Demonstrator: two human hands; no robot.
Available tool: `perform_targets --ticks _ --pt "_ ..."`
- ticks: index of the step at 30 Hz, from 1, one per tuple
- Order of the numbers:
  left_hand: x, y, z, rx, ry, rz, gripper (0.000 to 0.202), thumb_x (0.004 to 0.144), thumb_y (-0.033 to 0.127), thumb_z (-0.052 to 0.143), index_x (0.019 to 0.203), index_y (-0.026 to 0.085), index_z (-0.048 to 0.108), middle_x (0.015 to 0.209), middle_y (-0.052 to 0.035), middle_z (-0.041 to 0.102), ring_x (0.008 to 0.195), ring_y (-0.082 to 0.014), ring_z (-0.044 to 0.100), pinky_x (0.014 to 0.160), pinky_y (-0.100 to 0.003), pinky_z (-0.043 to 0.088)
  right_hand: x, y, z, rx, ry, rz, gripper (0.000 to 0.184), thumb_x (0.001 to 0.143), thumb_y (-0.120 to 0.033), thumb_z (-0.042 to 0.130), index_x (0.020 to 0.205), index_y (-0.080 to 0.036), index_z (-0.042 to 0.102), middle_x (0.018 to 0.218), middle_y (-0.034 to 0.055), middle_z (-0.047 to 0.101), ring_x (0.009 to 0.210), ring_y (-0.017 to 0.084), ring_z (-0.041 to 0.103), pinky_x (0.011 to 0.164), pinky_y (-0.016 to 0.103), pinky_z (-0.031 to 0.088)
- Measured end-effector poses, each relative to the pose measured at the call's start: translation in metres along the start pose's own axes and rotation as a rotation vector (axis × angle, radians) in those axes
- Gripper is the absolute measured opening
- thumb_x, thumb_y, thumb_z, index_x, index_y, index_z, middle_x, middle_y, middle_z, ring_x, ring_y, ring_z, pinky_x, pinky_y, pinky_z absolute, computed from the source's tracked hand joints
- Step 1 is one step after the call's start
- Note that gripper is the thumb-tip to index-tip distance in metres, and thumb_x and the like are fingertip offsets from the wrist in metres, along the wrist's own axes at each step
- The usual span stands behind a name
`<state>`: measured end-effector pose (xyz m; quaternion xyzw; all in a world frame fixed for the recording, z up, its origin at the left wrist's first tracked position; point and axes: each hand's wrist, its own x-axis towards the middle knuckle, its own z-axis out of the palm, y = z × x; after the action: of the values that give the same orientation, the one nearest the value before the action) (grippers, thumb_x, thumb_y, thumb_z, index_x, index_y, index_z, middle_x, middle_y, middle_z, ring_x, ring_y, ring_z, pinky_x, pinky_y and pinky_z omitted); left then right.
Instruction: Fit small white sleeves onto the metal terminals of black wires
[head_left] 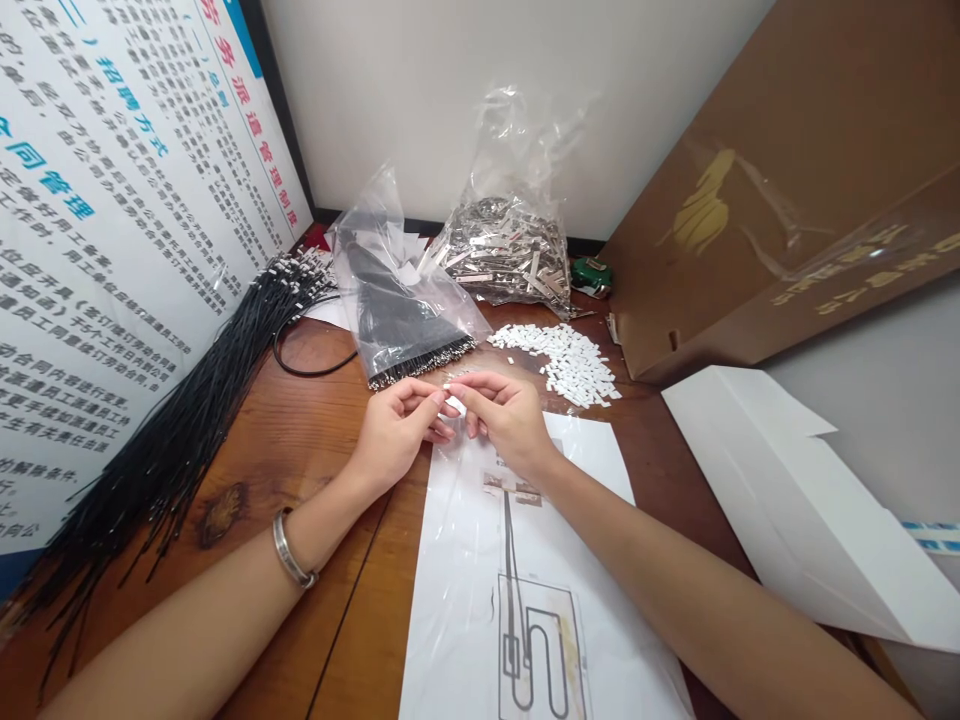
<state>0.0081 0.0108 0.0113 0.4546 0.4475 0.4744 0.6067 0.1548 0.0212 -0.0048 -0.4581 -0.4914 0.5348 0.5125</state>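
Both hands meet in the middle of the bench (315, 470), just above the top edge of a paper sheet (465, 600) with a line drawing on it. The left hand (394, 432) and the right hand (508, 415) each have a tight grip. The thumbs and first fingers are pinched shut on a small white piece (454, 406). It is so tiny that only fingertips can hold it, and I think that is why the hands sit so close together. I cannot tell if a thin wire is in the pinch too.

Everything else lies in a half ring round the hands, probably so each thing is easy to reach. A pile of white bits (570, 362) sits just past the right hand. A clear bag of black wires (397, 310) lies just past the fingers, with its open end and the shiny wire tips facing the hands. Behind it, a second clear bag (506, 245) is full of flat silver strips. A long bundle of loose black wires (187, 410) lies off to the left, along the foot of a printed board (112, 200). A brown cardboard box (787, 190) leans on the right, with a folded white sheet (787, 500) in front of it. The left wrist wears a silver bangle (289, 550).
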Motion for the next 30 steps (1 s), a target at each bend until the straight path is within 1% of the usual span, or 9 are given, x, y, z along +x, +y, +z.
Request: perform_targets --ticks 4,8,15,20,24,30 --pt "0.0002 0.0001 -0.0001 0.011 -0.002 -0.003 0.039 0.066 0.049 0.076 0.077 0.013 0.062 0.072 -0.0048 0.072 0.053 -0.0127 0.065 0.053 -0.025 0.056 -0.0003 0.0004 0.0005 0.010 0.026 -0.001 0.025 0.071 -0.039 0.075 0.077 -0.017 0.068 0.049 -0.0047 0.056 0.036 0.006 0.044 0.036 0.022 0.036" --pt "0.0001 -0.0004 -0.0002 0.013 -0.010 -0.005 0.039 0.068 0.048 0.075 0.079 0.013 0.063 0.073 -0.0054 0.072 0.054 -0.0134 0.066 0.054 -0.025 0.056 -0.0007 -0.0013 0.0018 0.023 -0.002 -0.005 0.026 0.069 -0.040 0.076 0.075 -0.017 0.068 0.051 -0.0041 0.057 0.036 0.006 0.045 0.036 0.022 0.037" --pt "0.0001 -0.0015 0.0004 -0.012 0.027 -0.008 0.037 0.067 0.045 0.076 0.078 0.012 0.063 0.070 -0.0048 0.072 0.053 -0.0128 0.065 0.056 -0.025 0.056 -0.0021 -0.0025 0.0039 0.035 -0.002 -0.034 0.025 0.069 -0.039 0.076 0.076 -0.016 0.067 0.053 -0.0032 0.059 0.038 0.006 0.045 0.036 0.021 0.039" --pt "0.0000 -0.0010 0.0017 -0.021 0.059 -0.013 0.033 0.066 0.041 0.076 0.076 0.013 0.062 0.068 -0.0033 0.071 0.052 -0.0123 0.064 0.055 -0.025 0.055 -0.0047 -0.0037 0.0057 -0.009 0.018 -0.060 0.024 0.071 -0.038 0.074 0.077 -0.016 0.067 0.057 -0.0009 0.061 0.042 0.008 0.048 0.036 0.021 0.039" --pt "-0.0002 -0.0006 0.0011 0.003 0.052 0.001 0.030 0.068 0.039 0.074 0.076 0.013 0.063 0.069 -0.0036 0.070 0.051 -0.0117 0.063 0.054 -0.025 0.055 -0.0053 -0.0034 0.0057 -0.048 0.033 -0.052 0.024 0.072 -0.039 0.072 0.078 -0.016 0.067 0.058 -0.0009 0.061 0.041 0.008 0.048 0.036 0.022 0.040" --pt "-0.0003 -0.0019 0.0009 0.017 0.031 0.012 0.029 0.069 0.040 0.073 0.076 0.014 0.061 0.069 -0.0035 0.070 0.052 -0.0116 0.063 0.053 -0.024 0.054 -0.0052 -0.0034 0.0054 -0.022 0.013 -0.065 0.022 0.073 -0.037 0.073 0.078 -0.016 0.067 0.057 -0.0014 0.061 0.040 0.007 0.046 0.035 0.021 0.039"
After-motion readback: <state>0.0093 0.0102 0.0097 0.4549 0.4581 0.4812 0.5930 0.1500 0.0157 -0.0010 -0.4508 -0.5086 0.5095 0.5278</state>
